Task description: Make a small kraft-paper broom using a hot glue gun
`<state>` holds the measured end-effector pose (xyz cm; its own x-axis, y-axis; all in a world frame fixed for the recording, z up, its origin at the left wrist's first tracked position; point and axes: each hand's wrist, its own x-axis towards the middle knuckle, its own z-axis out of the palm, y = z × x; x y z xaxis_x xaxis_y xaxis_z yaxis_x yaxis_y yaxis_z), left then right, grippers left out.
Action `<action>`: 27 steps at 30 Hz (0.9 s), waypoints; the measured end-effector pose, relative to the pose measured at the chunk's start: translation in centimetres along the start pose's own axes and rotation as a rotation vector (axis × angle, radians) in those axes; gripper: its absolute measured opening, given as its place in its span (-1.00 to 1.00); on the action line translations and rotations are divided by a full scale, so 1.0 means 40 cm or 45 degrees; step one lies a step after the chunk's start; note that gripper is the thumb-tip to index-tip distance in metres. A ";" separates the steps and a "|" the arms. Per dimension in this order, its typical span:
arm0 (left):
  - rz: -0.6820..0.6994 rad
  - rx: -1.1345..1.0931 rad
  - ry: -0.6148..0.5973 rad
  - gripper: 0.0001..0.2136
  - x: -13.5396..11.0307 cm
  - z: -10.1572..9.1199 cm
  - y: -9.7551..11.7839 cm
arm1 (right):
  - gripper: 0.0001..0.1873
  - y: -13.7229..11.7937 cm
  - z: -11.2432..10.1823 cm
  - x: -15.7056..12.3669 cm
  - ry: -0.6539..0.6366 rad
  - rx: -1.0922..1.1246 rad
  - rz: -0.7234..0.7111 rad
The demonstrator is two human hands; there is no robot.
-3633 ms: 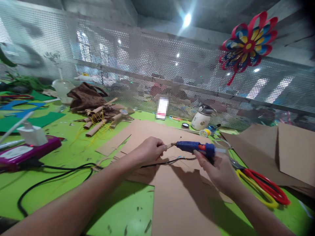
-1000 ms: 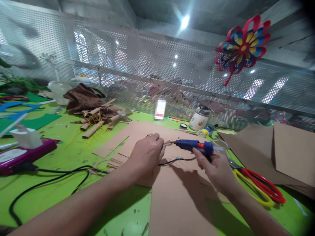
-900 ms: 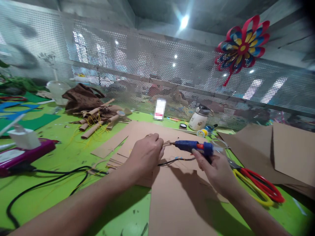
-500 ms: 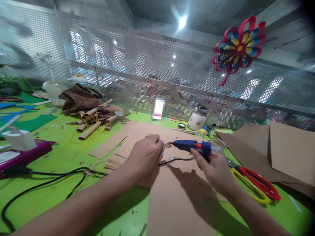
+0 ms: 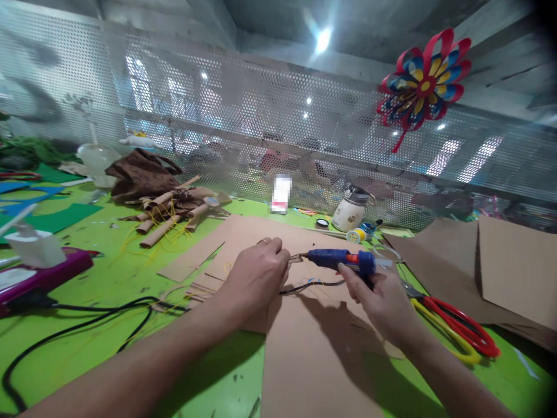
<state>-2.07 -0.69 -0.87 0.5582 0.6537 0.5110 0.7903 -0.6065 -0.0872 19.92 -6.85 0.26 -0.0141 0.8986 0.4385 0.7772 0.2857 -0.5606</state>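
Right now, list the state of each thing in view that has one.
Left hand: closed on thin brown piece
Right hand: gripping glue gun
Glue gun: nozzle toward the piece
Scissors: lying down, unheld
White charger: plugged into power strip
Flask: upright
Flower ornament: hanging

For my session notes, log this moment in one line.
left hand: holds small brown piece; right hand: grips blue glue gun; nozzle: at piece, contact unclear; below: brown sheet

A bright white light (image 5: 322, 40) glares against a grey, concrete-like ceiling (image 5: 278, 23), while a silver-grey perforated metal screen (image 5: 243, 98) stretches behind a lime-green worktop (image 5: 226, 366) flecked with dark marks.
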 end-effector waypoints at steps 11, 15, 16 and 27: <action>-0.034 -0.020 -0.058 -0.79 0.001 0.002 -0.002 | -0.52 -0.006 -0.005 -0.003 -0.045 0.024 0.036; -0.038 -0.027 -0.073 -0.77 0.001 0.004 -0.004 | -0.54 -0.010 -0.005 -0.005 -0.080 0.035 0.054; -0.041 -0.031 -0.076 -0.77 0.001 0.005 -0.004 | -0.54 -0.008 -0.005 -0.004 -0.078 0.036 0.063; -0.060 -0.058 -0.116 -0.77 0.005 0.001 -0.003 | -0.55 0.001 -0.011 0.001 -0.095 0.036 0.075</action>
<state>-2.04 -0.47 -0.79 0.5431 0.7192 0.4333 0.8049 -0.5929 -0.0246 20.21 -6.95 0.58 -0.0166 0.9363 0.3509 0.7600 0.2398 -0.6041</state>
